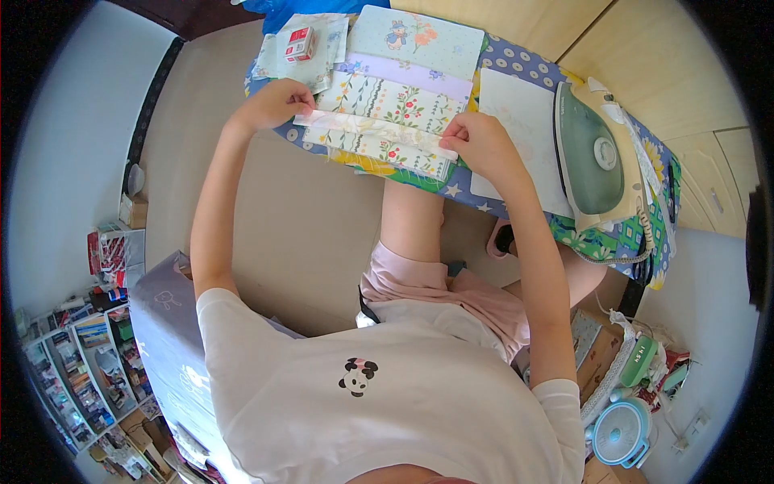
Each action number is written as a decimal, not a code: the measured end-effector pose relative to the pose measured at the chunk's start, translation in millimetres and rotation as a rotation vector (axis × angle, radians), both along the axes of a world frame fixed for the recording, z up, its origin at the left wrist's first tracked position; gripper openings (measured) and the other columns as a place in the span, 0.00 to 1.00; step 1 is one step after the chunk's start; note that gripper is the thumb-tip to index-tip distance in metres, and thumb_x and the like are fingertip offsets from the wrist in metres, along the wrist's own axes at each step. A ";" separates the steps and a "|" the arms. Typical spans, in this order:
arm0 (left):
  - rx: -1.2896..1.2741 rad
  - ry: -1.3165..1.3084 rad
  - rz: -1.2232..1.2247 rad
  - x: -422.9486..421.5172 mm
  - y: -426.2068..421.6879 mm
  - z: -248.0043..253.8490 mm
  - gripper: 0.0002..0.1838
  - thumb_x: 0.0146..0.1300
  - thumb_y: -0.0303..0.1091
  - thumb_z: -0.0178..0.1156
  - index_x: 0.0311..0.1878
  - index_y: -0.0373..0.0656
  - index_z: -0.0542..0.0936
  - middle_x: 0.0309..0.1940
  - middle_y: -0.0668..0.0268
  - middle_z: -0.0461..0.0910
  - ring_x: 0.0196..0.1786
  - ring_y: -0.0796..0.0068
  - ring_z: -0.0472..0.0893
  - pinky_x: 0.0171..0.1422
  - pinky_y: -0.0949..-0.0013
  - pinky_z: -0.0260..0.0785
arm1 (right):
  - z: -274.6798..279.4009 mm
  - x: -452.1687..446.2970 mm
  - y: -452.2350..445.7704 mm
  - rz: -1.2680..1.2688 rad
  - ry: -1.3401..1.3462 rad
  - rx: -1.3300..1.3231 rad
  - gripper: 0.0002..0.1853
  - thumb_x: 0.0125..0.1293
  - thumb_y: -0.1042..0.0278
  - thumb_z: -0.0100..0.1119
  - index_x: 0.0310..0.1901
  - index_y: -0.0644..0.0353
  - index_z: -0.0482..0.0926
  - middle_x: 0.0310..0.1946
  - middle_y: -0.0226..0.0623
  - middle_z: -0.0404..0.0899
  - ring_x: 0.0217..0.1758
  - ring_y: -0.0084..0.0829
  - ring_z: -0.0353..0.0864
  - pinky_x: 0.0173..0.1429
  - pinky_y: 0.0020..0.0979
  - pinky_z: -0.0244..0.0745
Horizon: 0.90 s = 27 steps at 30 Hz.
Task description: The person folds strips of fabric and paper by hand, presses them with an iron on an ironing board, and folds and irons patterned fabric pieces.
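Observation:
My left hand [282, 103] pinches the left end of a narrow, pale, slightly creased strip [367, 127]. At its other end my right hand [482, 145] has thumb and fingers closed on it. Between them the strip is stretched across white fabric [395, 98] printed with rows of flowers and leaves. Whether the strip is cloth or paper I cannot tell. Loose threads hang at the floral fabric's near edge. Beyond it lie a lilac band [403, 74] and a pale blue piece [423, 40] with a rabbit and flower print.
An iron [592, 153] rests on the right of the patterned ironing board [451, 187], its cord curling below. A white sheet [516, 121] lies beside it. A small red-and-white box [299, 44] sits on folded fabric [326, 32]. A blue fan [621, 433] stands lower right.

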State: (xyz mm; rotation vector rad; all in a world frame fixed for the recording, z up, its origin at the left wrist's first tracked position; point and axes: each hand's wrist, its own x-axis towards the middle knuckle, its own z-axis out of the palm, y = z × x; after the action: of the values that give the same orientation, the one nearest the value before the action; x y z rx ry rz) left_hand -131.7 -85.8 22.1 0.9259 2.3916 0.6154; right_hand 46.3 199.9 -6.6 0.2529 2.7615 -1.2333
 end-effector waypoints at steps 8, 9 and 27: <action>-0.004 0.070 -0.006 4.6 1.2 0.6 0.05 0.50 0.23 0.60 0.32 0.37 0.80 0.27 0.64 0.80 0.33 0.72 0.77 0.38 0.70 0.68 | -0.8 -3.6 0.4 0.046 0.018 0.042 0.05 0.49 0.68 0.64 0.26 0.59 0.81 0.25 0.42 0.80 0.31 0.39 0.80 0.37 0.36 0.74; -0.009 0.244 0.025 12.6 2.0 3.3 0.05 0.50 0.24 0.61 0.32 0.37 0.80 0.28 0.63 0.80 0.35 0.69 0.78 0.39 0.68 0.69 | -1.0 -4.2 0.7 0.044 0.020 0.042 0.05 0.49 0.68 0.64 0.26 0.59 0.81 0.25 0.42 0.80 0.31 0.39 0.80 0.37 0.36 0.74; 0.209 0.749 -0.034 182.8 103.8 -60.4 0.39 0.54 0.53 0.59 0.63 0.37 0.64 0.66 0.56 0.60 0.70 0.52 0.56 0.70 0.46 0.44 | -4.3 -7.8 2.2 0.095 0.034 0.042 0.09 0.48 0.64 0.64 0.27 0.60 0.80 0.24 0.42 0.80 0.30 0.39 0.80 0.36 0.36 0.74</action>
State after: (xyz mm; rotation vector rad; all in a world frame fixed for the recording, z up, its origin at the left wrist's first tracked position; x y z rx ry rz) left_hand 51.1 18.0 -38.3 1.4893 2.9827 0.5796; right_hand 38.5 202.1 -10.9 0.1034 2.7948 -1.1688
